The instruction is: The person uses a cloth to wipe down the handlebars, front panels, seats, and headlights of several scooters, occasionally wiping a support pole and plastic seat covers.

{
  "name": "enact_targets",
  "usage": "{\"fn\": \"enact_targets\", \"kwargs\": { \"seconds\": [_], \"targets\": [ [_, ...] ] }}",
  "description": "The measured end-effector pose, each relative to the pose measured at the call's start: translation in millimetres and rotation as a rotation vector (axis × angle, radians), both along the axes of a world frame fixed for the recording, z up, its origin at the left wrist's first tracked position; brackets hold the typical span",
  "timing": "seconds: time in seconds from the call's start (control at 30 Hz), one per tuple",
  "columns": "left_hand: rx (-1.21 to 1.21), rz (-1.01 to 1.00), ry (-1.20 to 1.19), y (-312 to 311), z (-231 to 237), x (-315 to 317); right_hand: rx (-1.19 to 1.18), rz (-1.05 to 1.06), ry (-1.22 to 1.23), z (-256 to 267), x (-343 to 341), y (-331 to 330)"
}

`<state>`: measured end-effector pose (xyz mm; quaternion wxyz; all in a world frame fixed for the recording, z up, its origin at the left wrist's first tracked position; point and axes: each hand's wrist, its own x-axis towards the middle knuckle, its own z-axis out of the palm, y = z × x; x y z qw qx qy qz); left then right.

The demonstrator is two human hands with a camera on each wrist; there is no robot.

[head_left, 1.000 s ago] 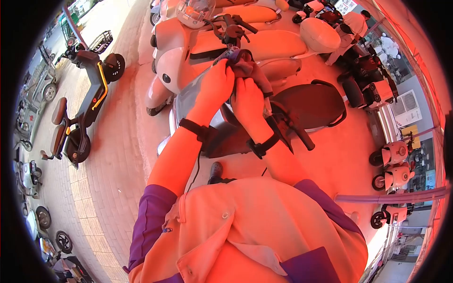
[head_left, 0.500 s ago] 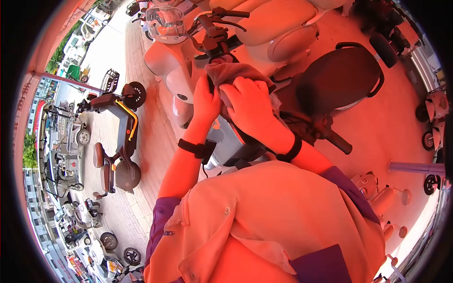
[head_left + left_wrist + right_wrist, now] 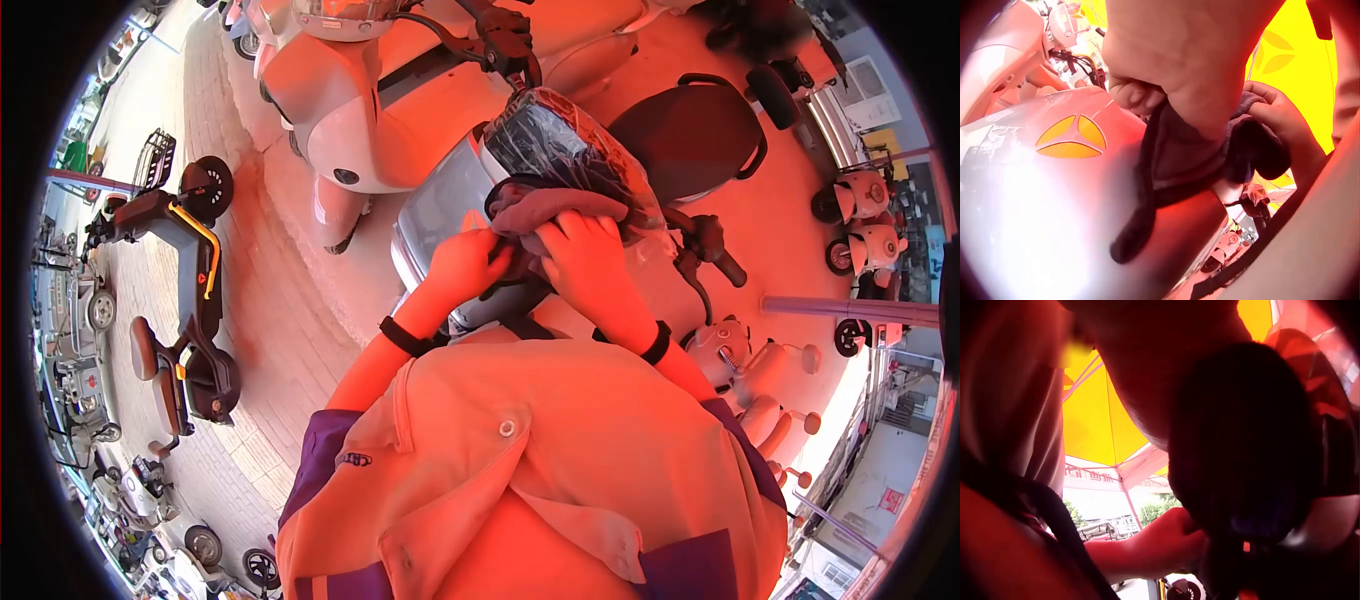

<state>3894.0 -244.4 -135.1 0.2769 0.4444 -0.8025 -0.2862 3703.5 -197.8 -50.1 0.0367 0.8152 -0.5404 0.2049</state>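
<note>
A dark cloth [image 3: 560, 205] is bunched between both hands over the front of a grey scooter [image 3: 440, 205]. My left hand [image 3: 462, 265] pinches its left edge; in the left wrist view the curled fingers of that hand [image 3: 1179, 69] grip the cloth [image 3: 1188, 156] beside a shiny panel [image 3: 1079, 187] with an orange emblem. My right hand [image 3: 585, 262] grips the cloth's near right part, fingers bent over it. Clear crinkled plastic [image 3: 560, 140] covers the scooter's display area beyond the cloth. In the right wrist view a dark mass [image 3: 1241, 444] hides most of the right hand's work.
A pale scooter [image 3: 350, 130] stands close ahead on the left, with a black handlebar [image 3: 505, 40] near the top. The scooter's black seat [image 3: 690, 135] is at the right. A black and yellow scooter [image 3: 195, 290] stands on the paving; more scooters line the right side.
The cloth and both hands have come nearer the body, uncovering the clear plastic beyond them. The head view has shifted. Both hands still hold the cloth.
</note>
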Motion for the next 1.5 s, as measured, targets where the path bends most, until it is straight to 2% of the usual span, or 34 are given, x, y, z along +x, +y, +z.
{"fn": "enact_targets", "kwargs": {
  "seconds": [0.1,0.13,0.2,0.27,0.33,0.37,0.43,0.47,0.57,0.7,0.77,0.8,0.83,0.93,0.97,1.03,1.07,1.13,1.17,1.2,1.3,1.37,1.4,1.5],
  "targets": [
    [0.06,0.255,0.175,-31,17,32,0.152,-0.193,-0.111,4,37,-10],
    [0.143,0.313,0.315,-47,15,44,0.102,-0.188,-0.117,4,48,-16],
    [0.301,0.293,0.447,-78,10,66,0.008,-0.169,-0.129,-1,71,-31],
    [0.254,0.267,0.25,-101,-47,75,0.014,-0.117,0.019,-32,89,-36],
    [0.188,0.265,0.051,-78,-92,73,0.052,-0.062,0.181,-79,101,-31],
    [0.209,0.291,0.119,-61,-106,68,0.084,-0.036,0.23,-98,105,-20],
    [0.162,0.378,-0.018,-14,-105,64,0.116,-0.03,0.255,-112,104,6],
    [0.149,0.367,0.021,0,-116,61,0.123,-0.042,0.231,-114,102,18],
    [-0.093,0.344,0.106,12,-104,41,0.106,-0.072,0.206,-95,101,22],
    [-0.218,0.273,0.264,-58,-55,6,-0.063,-0.152,0.265,-71,106,-17],
    [-0.195,0.218,0.324,-98,-44,5,0.038,-0.185,0.274,-65,111,-44],
    [-0.148,0.179,0.329,-110,-47,11,0.106,-0.202,0.272,-66,114,-51],
    [-0.091,0.133,0.327,-112,-56,16,0.021,-0.17,0.305,-69,117,-56],
    [-0.007,0.258,0.34,-95,-88,31,0.152,-0.087,0.33,-88,119,-53],
    [-0.064,0.273,0.373,-86,-119,37,0.126,-0.043,0.335,-91,119,-43],
    [-0.083,0.359,0.284,-49,-158,42,0.189,0.044,0.314,-113,109,-15],
    [-0.054,0.383,0.251,-31,-165,43,0.222,0.091,0.304,-122,104,0],
    [-0.076,0.36,0.066,-11,-151,36,0.196,0.11,0.247,-124,95,21],
    [-0.076,0.329,-0.023,-20,-167,25,0.186,0.124,0.222,-123,89,23],
    [-0.053,0.295,0.184,-27,-122,19,0.158,0.056,0.236,-116,86,18],
    [-0.243,0.099,0.129,-85,-65,-5,0.117,-0.083,0.272,-88,86,-4],
    [-0.274,0.077,0.117,-109,-51,-2,0.105,-0.104,0.289,-83,87,-31],
    [-0.273,0.067,0.1,-116,-53,2,0.083,-0.09,0.336,-87,92,-40],
    [-0.298,0.242,0.386,-134,-137,16,-0.015,-0.032,0.417,-112,114,-67]
  ]
}}
